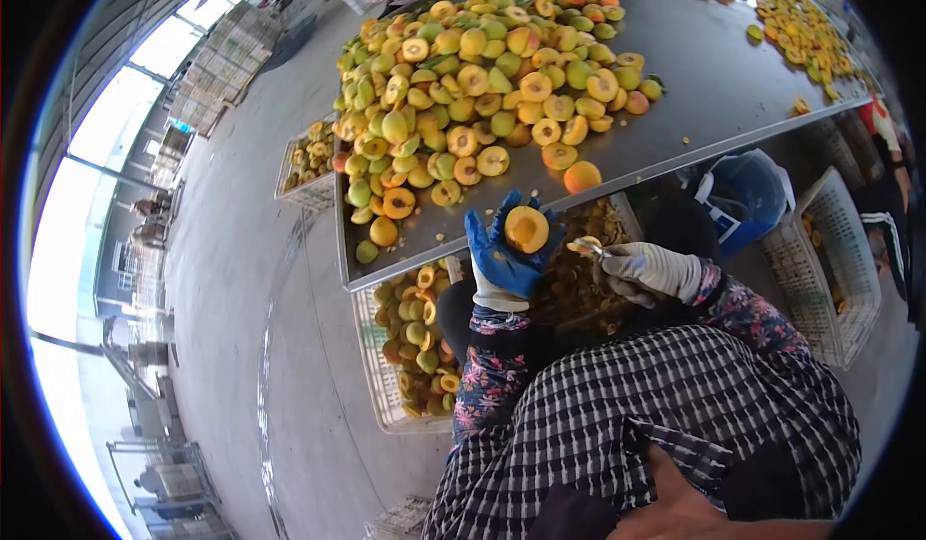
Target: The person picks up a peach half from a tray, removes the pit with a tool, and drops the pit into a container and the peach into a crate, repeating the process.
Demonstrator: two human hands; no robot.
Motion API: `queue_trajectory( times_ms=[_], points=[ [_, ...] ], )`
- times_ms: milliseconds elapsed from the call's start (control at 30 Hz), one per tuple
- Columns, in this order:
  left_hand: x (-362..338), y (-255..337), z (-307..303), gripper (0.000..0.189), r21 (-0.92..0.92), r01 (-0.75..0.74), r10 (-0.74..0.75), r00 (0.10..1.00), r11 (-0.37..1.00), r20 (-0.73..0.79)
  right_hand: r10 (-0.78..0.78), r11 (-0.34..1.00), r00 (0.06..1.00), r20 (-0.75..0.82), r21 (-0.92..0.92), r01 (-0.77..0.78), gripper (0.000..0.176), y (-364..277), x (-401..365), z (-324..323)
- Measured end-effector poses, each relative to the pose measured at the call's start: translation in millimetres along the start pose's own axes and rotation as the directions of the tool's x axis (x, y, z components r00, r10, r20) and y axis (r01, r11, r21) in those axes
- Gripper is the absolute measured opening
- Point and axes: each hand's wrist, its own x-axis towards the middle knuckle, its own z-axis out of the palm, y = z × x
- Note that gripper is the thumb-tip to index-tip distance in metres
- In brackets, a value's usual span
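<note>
My left hand (503, 262), in a blue-coated glove, cups a halved peach (527, 229) with its cut face up and the hollow at its centre showing. To its right, my right hand (640, 268), in a pale knit glove, is closed around a small metal pitting tool (596, 250). An orange piece of pit or flesh (583, 245) shows at the tool's tip, a short way from the peach half. Both hands are just off the near edge of the metal table (666, 145). Under them is a container of brown pits and scraps (579, 294).
A large heap of peach halves (473, 82) covers the table's left part; more fruit pieces (786, 19) lie far right. A crate of halves (415, 342) stands below left, a blue bucket (748, 202) and white crate (820, 270) right. A bare hand (675, 511) overlaps the checked apron.
</note>
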Motion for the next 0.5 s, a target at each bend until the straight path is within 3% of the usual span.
queue_trajectory(
  times_ms=[33,67,133,167,200,267,333,367,400,433,467,500],
  points=[
    [-5,6,-3,0.064,-0.007,-0.028,0.028,1.000,1.000,-0.003,0.046,0.974,0.997,-0.067,-0.217,-0.059,0.035,6,7,-6],
    [-11,11,-6,0.064,-0.012,-0.055,0.055,0.998,0.998,-0.006,-0.093,0.898,0.990,-0.103,-0.439,0.039,0.036,25,15,-13],
    [-27,25,-11,0.059,0.145,-0.170,0.173,0.985,0.975,-0.006,-0.386,0.571,0.919,-0.074,-0.802,0.175,0.038,58,32,-20],
    [-36,32,-13,0.056,0.221,-0.218,0.223,0.975,0.951,0.001,-0.185,0.584,0.974,-0.128,-0.811,0.004,0.044,44,28,-14],
    [-47,44,-21,0.048,0.190,-0.248,0.253,0.968,0.950,0.000,-0.169,0.563,0.979,-0.115,-0.827,0.000,0.045,44,30,-13],
    [-68,70,-44,0.043,0.395,-0.363,0.413,0.910,0.844,-0.047,-0.137,0.524,0.985,-0.105,-0.852,-0.018,0.046,47,31,-12],
    [-99,100,-61,0.040,0.396,-0.429,0.503,0.858,0.812,-0.101,-0.097,0.504,0.987,-0.124,-0.862,-0.059,0.048,41,28,-9],
    [-117,106,-52,0.040,0.936,-0.285,0.662,0.745,0.204,0.082,-0.078,0.495,0.988,-0.135,-0.865,-0.079,0.049,38,26,-7],
    [-134,111,-42,0.040,0.839,0.059,0.622,0.700,-0.540,0.351,-0.062,0.492,0.989,-0.135,-0.866,-0.087,0.050,36,26,-4],
    [-145,125,-66,0.042,0.998,-0.025,0.799,0.598,-0.051,0.056,-0.046,0.487,0.990,-0.135,-0.868,-0.095,0.050,34,25,-3],
    [-153,142,-110,0.044,0.883,-0.161,0.794,0.529,0.441,-0.300,-0.030,0.481,0.990,-0.135,-0.871,-0.104,0.050,34,23,-3],
    [-167,163,-166,0.043,0.946,0.093,0.837,0.444,0.311,-0.319,-0.041,0.485,0.992,-0.117,-0.871,-0.083,0.051,37,23,-5]
  ],
)
